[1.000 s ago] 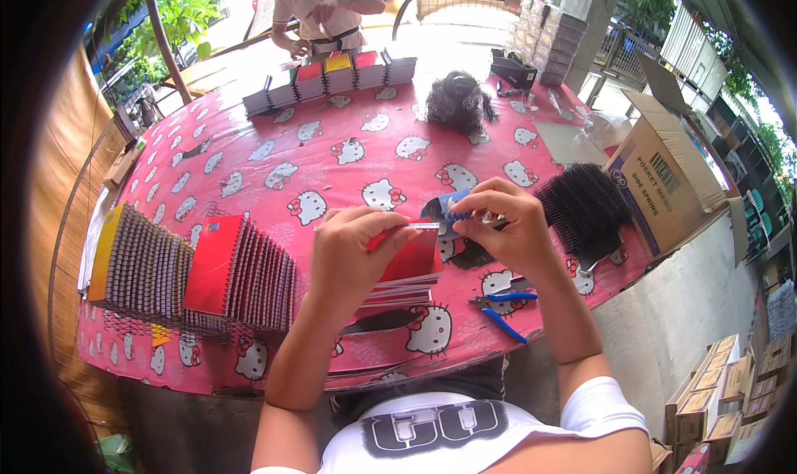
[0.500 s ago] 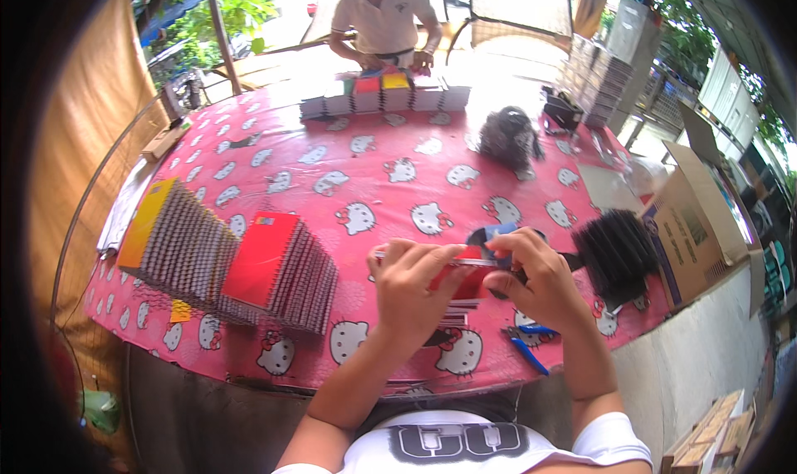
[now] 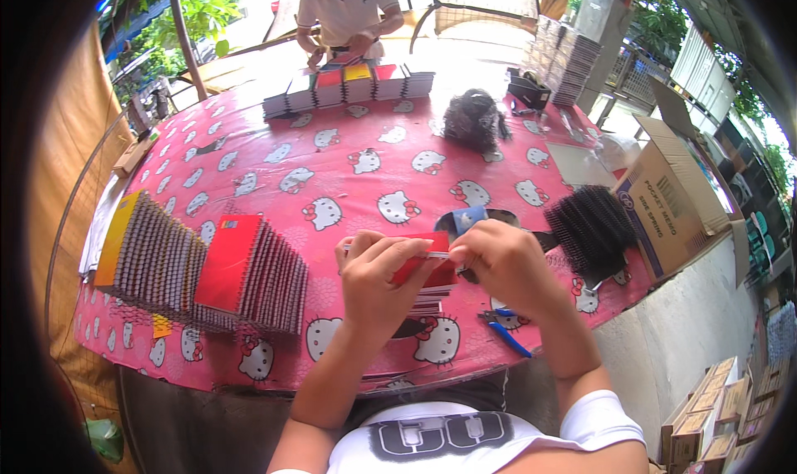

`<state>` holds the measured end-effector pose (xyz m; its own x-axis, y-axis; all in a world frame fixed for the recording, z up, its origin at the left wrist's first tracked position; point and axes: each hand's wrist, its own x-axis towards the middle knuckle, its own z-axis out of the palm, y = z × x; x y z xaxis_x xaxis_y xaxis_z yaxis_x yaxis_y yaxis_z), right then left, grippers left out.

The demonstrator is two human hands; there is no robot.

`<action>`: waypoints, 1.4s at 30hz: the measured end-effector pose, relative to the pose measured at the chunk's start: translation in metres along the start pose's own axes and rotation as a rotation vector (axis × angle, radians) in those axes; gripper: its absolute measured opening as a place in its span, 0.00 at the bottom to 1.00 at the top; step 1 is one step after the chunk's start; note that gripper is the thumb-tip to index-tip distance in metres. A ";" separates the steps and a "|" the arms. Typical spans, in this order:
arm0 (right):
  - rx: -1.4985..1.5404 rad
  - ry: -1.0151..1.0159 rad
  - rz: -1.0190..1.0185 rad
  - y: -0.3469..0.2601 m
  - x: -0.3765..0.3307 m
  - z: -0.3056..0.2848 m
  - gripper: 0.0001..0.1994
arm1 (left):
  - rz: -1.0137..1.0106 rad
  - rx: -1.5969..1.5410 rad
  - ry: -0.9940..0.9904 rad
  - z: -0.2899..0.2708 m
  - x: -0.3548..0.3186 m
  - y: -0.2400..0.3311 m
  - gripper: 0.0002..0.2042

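Head view looks down on a round table under a pink cartoon-cat tablecloth [image 3: 274,163]. Near the table's near edge, both hands hold a red-covered notebook [image 3: 425,256]. The left hand [image 3: 375,279] has its fingers curled tight over the cover's left part, and the right hand [image 3: 500,262] pinches the notebook's right end with fingers bunched close together. What the right fingertips grip there is hidden behind the knuckles. A short stack of notebooks [image 3: 432,295] lies under the hands, mostly covered by them. Blue-handled pliers [image 3: 502,333] lie just right of that stack at the near edge, partly under the right wrist. A blue tape roll [image 3: 463,219] peeks out just beyond the hands, half hidden.

Toward the left edge stands a long fanned row of spiral notebooks [image 3: 207,271] with red and yellow covers. At the right edge sits a bundle of black spiral binding wires [image 3: 591,225], and beyond it an open cardboard box [image 3: 677,200] off the table. A darker tangled heap [image 3: 473,119] lies toward the far side, too blurred to identify. Along the far edge runs a row of notebook stacks [image 3: 349,85], where another person [image 3: 349,9], cut off at the top, handles something.
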<state>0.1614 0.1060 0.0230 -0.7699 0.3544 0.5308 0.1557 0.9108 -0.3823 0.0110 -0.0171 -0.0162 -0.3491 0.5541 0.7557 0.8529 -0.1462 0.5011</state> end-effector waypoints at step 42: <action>1.042 -0.134 0.261 0.078 0.043 0.002 0.18 | -0.351 -0.583 0.068 0.012 0.010 -0.049 0.16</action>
<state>0.1392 0.1921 0.0140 -0.8607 0.4271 0.2771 -0.2297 0.1601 -0.9600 -0.0294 0.0053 -0.0385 -0.6068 0.5994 0.5221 0.3429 -0.3952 0.8522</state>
